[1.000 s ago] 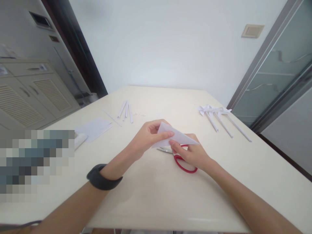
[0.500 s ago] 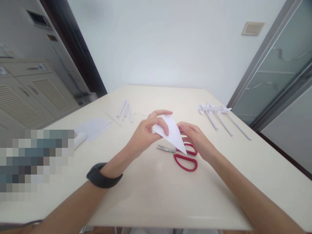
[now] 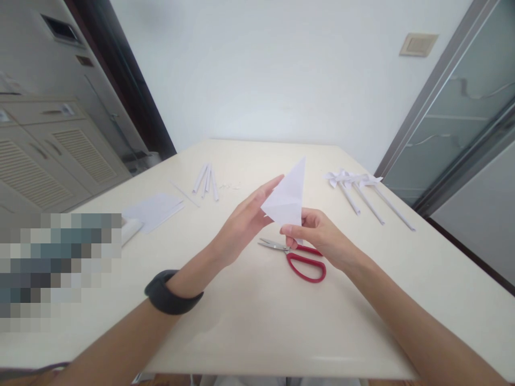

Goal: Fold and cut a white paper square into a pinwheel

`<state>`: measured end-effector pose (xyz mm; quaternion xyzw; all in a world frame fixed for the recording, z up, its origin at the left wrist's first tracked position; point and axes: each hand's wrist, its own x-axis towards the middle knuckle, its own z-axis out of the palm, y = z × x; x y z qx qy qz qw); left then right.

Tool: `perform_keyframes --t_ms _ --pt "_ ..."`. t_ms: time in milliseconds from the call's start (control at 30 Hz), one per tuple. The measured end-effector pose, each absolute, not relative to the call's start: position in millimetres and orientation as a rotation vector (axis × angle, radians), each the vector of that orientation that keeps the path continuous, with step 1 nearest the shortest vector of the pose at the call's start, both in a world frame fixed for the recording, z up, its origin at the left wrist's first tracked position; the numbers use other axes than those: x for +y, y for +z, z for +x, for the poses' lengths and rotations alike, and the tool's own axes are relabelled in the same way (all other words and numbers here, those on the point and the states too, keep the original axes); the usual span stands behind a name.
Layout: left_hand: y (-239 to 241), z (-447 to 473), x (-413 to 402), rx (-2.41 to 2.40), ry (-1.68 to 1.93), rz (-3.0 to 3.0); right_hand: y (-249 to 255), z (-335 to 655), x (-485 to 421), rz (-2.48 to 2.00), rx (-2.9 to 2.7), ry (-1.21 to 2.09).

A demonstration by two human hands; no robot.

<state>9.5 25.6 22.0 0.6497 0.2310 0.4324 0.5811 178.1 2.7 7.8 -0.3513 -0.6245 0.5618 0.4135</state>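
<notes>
The right hand [image 3: 322, 238] has its fingers [image 3: 292, 231] closed in a pinch on the lower corner of the folded paper triangle [image 3: 287, 198], held point-up above the bench [image 3: 249, 321]. The left hand [image 3: 241, 225] has its fingers [image 3: 265, 190] stretched out straight, touching the triangle's left edge without gripping. Red-handled scissors [image 3: 300, 257] lie just below the right fingers; paper pinwheels [image 3: 354, 182] lie well beyond them to the right

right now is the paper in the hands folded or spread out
Folded: the white paper is a creased triangle, pinched at its lower corner by the right hand, left hand against its side.
</notes>
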Motion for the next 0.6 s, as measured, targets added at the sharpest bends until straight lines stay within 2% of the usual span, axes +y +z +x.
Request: perform_keyframes --t_ms 600 --pt "18.0 8.0 26.0 0.514 0.886 1.426 7.1 177.3 3.7 -0.988 -1.769 1.313"
